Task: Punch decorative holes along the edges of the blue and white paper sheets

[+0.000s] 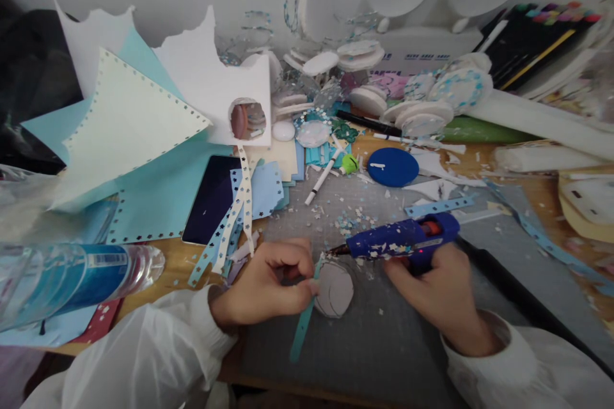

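Note:
My right hand point(434, 287) grips a blue hot glue gun point(384, 239) by its handle, and small paper stars cling to the gun's body. Its dark nozzle points left, close to the upper end of a narrow teal paper strip point(302, 329). Between thumb and fingers my left hand point(273, 281) pinches that strip, whose lower end hangs toward the front edge. Right beside the strip, a round whitish disc point(334, 289) with a curved line on it lies on the grey mat point(384, 345). Whether the strip touches the disc I cannot tell.
A water bottle point(81, 278) lies at the left, near a dark phone point(211, 198) and punched paper sheets point(129, 121). Behind are a blue oval point(393, 167), star scraps point(352, 223) and several white discs point(369, 99). A black cord point(522, 294) runs along the right.

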Demonstrator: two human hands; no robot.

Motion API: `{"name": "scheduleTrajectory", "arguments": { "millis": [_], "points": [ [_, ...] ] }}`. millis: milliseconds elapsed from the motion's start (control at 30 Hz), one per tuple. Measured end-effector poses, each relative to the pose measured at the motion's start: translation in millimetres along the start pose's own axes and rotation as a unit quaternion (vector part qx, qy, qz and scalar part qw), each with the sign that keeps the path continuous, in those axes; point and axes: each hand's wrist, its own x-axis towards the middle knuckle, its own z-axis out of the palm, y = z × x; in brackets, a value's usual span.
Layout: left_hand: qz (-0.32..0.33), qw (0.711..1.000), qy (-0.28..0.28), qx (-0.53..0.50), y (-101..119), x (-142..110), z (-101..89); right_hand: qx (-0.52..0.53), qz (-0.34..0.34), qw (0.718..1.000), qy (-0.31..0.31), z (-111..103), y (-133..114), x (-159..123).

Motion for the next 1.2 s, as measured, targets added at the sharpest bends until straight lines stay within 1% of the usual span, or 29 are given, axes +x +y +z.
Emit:
{"name": "scheduleTrajectory", "arguments": {
  "millis": [233,367,567,833,1000,1133,1200],
  "points": [
    [-0.003,1.000,0.001,0.003,1,0,-0.2,-0.003,-0.018,1.000,-0.004,0,0,-1],
    [-0.007,1.000,0.000,0.006,1,0,-0.3,-0.011,-0.004,1.000,-0.007,0,1,-2],
    [-0.005,1.000,-0.004,0.004,-2,0,-1.8,-0.018,-0.033,0.999,0.007,0,1,-2],
    [-0.010,1.000,-0.001,0.003,1,0,0.2,-0.032,-0.044,0.998,0.019,1,2,-2],
    [-0.005,1.000,0.002,0.009,0,0,0.0,-0.087,-0.045,0.994,0.054,3,7,-4],
    [-0.004,1.000,0.002,0.011,-1,1,-0.5,-0.116,-0.019,0.990,0.072,3,13,-4],
    [-0.007,1.000,0.007,0.012,0,2,-0.6,-0.139,-0.005,0.984,0.108,-3,19,-1]
  ]
}}
